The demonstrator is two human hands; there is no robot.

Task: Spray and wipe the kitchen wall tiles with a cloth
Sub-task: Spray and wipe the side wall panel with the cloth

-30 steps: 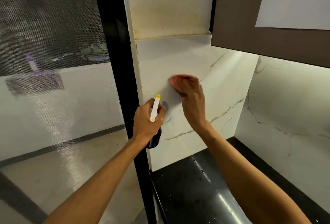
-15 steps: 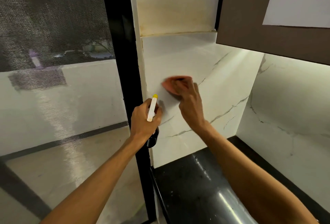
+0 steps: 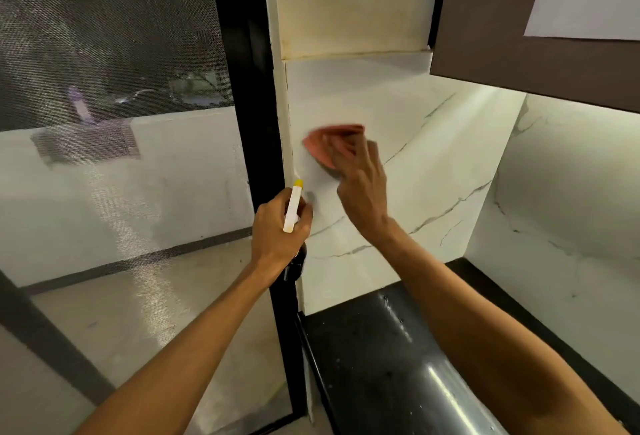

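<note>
Head view, the only one: right hand (image 3: 360, 188) has its fingers stretched over a pinkish cloth (image 3: 320, 145) and presses it flat on the marble-look wall tile (image 3: 408, 112). The cloth sits near the tile's left edge, about mid-height, below the seam with the yellowed upper tile (image 3: 346, 1). The left hand (image 3: 277, 232) is wrapped round a spray bottle (image 3: 292, 206), held just below and left of the cloth, close to the tile's left edge and the black window frame (image 3: 247, 88). The yellow nozzle tip points up. The two hands are near each other, not touching. Likely step: wiping, with more tile to the right and lower down probably not yet covered.

Risks: the cloth is held only by finger pressure, so a fast stroke could let it slip and drop to the black surface (image 3: 374, 348). The bottle is close to the wiping hand, so they could bump, or a squeeze could spray the wrist. The narrow strip along the left edge could get missed.

Hard to tell: the right fingertips and cloth are motion-blurred, and part of the cloth is under the fingers. The trigger and dark bottle body are mostly hidden by the left hand. Can't see whether the tile is wet. The brown cabinet (image 3: 519, 36) covers the tile's upper right corner, and the surface is cut off at the bottom edge. The mesh screen (image 3: 104, 53) at left is blurry.
</note>
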